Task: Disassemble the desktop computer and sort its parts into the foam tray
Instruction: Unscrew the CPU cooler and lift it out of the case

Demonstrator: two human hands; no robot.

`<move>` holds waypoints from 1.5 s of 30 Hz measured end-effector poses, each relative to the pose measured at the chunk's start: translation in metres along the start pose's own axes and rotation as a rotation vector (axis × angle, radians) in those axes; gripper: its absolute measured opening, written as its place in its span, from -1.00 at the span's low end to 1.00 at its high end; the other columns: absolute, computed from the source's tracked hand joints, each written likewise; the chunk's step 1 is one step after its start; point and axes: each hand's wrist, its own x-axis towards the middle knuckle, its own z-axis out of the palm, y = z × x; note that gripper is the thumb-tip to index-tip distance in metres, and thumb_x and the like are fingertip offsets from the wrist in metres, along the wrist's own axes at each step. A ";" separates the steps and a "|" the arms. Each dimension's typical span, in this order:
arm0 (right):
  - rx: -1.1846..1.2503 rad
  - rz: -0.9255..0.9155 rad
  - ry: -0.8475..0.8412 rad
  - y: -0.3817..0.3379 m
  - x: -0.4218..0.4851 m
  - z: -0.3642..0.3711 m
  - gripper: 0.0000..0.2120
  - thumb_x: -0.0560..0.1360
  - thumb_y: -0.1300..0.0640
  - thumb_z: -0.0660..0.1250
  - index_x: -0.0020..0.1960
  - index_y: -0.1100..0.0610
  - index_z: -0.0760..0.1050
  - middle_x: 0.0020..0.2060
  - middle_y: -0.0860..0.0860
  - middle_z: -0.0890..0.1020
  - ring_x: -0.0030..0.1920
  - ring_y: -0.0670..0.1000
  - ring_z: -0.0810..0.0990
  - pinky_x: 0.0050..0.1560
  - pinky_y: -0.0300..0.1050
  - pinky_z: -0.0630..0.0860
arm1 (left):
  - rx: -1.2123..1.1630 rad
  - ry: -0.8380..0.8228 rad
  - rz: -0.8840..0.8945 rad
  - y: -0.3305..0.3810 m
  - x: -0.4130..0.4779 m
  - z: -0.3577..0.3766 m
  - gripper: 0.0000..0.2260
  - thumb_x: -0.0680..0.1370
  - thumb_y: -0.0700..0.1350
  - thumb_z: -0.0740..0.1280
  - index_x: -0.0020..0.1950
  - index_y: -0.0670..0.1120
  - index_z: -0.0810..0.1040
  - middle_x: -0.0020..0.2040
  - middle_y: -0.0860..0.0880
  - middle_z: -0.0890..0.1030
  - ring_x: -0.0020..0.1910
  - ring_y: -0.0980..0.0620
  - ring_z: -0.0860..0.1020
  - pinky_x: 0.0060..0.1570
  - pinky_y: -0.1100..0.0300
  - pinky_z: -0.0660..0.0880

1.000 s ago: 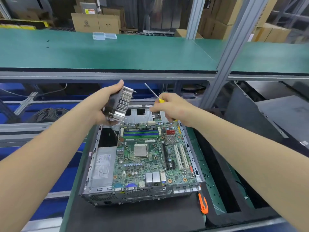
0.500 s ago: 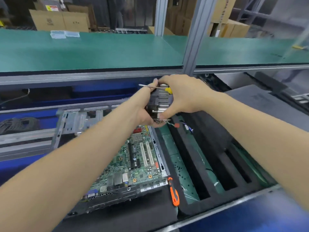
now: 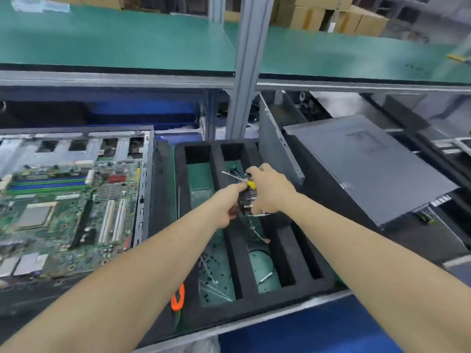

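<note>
Heatsink (image 3: 248, 200), silver-finned, gripped between left hand (image 3: 229, 203) and right hand (image 3: 270, 191).

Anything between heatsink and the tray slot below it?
Nothing solid. Left hand and right hand hold the finned metal heatsink over the black foam tray; only thin loose cables lie in that slot.

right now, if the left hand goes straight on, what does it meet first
The heatsink that the left hand grips, then the right hand just beyond; depth is unclear.
</note>
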 end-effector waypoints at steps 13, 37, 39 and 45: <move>0.207 0.019 -0.127 0.035 0.054 0.099 -0.09 0.33 0.22 0.51 0.56 -0.15 0.18 0.49 -0.13 0.28 0.22 0.21 0.56 -0.02 0.03 0.55 | 0.537 0.447 0.311 -0.043 0.069 -0.002 -0.93 0.51 -0.19 0.47 -0.06 -0.10 0.76 -0.17 0.03 0.69 -0.09 0.01 0.61 -0.07 0.21 0.56; 0.649 0.108 0.046 0.015 0.053 0.119 -0.74 0.50 -0.07 0.41 0.14 -0.17 0.44 0.09 0.01 0.46 -0.19 0.03 0.57 -0.21 -0.07 0.46 | 1.024 0.529 0.504 -0.047 0.032 -0.018 -0.73 0.64 -0.11 0.25 0.24 0.09 0.66 0.18 -0.05 0.56 0.11 -0.11 0.60 0.03 0.03 0.58; 0.946 0.134 0.006 -0.009 0.048 0.105 -0.88 0.57 -0.11 0.28 0.00 -0.08 0.50 -0.13 0.01 0.54 -0.27 0.05 0.53 -0.29 -0.10 0.42 | 1.018 0.567 0.516 -0.027 0.009 -0.036 -0.72 0.61 -0.18 0.26 0.20 0.06 0.68 0.19 -0.03 0.60 0.11 -0.09 0.61 0.07 0.03 0.59; 1.481 0.289 -0.314 -0.093 0.029 0.080 -0.84 0.62 0.21 0.25 0.07 0.24 0.58 -0.27 0.14 0.46 -0.43 0.07 0.48 -0.40 -0.07 0.56 | 0.777 0.609 0.372 -0.002 -0.054 -0.085 -0.67 0.63 -0.23 0.20 0.35 -0.06 0.56 0.35 -0.12 0.56 0.25 -0.13 0.56 0.17 0.08 0.52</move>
